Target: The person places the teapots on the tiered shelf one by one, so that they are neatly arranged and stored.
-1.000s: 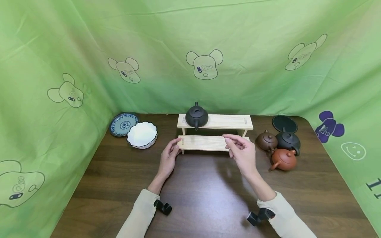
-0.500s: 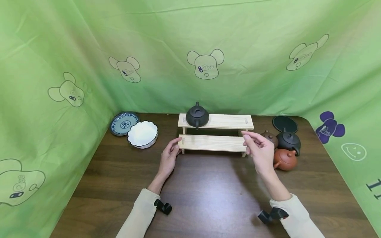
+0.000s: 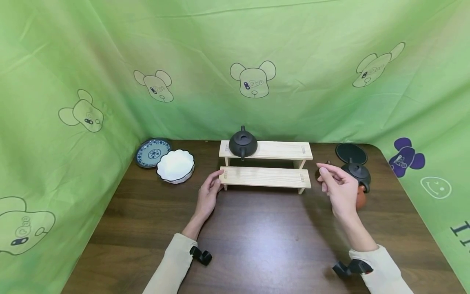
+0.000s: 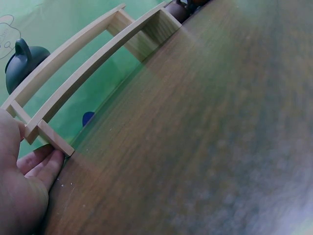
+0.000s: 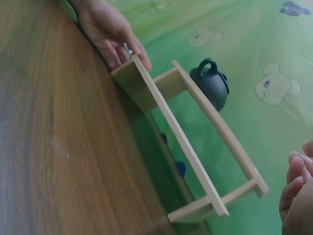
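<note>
1. Stand [image 3: 266, 177], pale wood, two tiers: on the tabletop [image 3: 253, 228], against the green curtain [image 3: 205, 45], the lower tier to the front.
2. Left hand [image 3: 207, 197]: fingers touching the left end of the stand's lower tier and the leg beneath; grip released, the fingers resting rather than wrapped round.
3. Right hand [image 3: 341, 190]: held beyond the stand's right end, fingers loosely bent, thumb close to the forefinger; grip released.
4. Black teapot [image 3: 243, 143]: upright on the upper tier, towards its left end.
5. Brown teapot [image 4: 177, 11]: right of the stand, mostly hidden behind the right hand in the head view; whether the two touch is hard to judge.
6. Second black teapot [image 3: 360, 174]: just beside the right hand, partly covered by it.
7. Red teapot [image 3: 361, 199]: in front of item 6, largely covered.
8. Black disc [image 3: 345, 152]: flat, behind item 6.
9. White bowl [image 3: 176, 165], scalloped: left of the stand, well apart.
10. Blue plate [image 3: 145, 157], patterned: behind the bowl, to its left.
</note>
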`<state>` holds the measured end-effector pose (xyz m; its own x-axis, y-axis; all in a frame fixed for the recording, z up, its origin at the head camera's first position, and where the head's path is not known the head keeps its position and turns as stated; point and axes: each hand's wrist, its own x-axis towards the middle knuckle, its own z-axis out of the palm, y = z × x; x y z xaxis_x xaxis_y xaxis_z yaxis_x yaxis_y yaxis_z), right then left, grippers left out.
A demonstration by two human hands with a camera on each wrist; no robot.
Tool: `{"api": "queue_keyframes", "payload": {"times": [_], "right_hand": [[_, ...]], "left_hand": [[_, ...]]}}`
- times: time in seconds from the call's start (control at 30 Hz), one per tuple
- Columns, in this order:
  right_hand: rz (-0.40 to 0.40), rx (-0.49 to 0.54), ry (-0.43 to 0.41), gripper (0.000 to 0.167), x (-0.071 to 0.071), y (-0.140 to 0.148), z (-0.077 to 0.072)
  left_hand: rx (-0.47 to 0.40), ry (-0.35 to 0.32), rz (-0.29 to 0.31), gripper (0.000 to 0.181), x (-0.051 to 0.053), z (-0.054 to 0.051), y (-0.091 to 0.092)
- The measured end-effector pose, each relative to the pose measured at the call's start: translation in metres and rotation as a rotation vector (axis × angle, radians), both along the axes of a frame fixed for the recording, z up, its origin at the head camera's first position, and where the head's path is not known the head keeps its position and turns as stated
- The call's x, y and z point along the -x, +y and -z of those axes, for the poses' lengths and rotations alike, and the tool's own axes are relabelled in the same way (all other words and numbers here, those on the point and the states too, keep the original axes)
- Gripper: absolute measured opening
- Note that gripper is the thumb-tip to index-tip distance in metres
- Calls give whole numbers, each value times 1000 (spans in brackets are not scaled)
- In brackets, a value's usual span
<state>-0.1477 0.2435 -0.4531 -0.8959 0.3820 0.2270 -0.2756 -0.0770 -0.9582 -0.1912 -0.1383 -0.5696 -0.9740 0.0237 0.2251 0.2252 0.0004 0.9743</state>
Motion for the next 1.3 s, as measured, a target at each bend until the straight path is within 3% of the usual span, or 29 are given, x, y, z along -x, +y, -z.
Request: {"api": "queue_keyframes", "payload": {"times": [0.1,0.33,0.93,1.0,1.2,1.3], "right_hand": [[16,-5,-7,15,-2,7,1],[36,13,13,14,-6,25,4],[119,72,-50,13,-19,66,15],[135,72,-44,13,-21,70,15],[193,121,-70,13,-26,86,20],[216,134,-90,12,-29,94,25]], "left_hand": [[1,23,-3,35,-6,-11,3],[39,-61,-13,37,-12,-28,8],[37,-114,-23,37,-11,-30,7],[38,-92,-19,37,-10,-28,7],[22,33,7,35,-2,-7,0],[22,-4,1,36,-5,-14,3]]}}
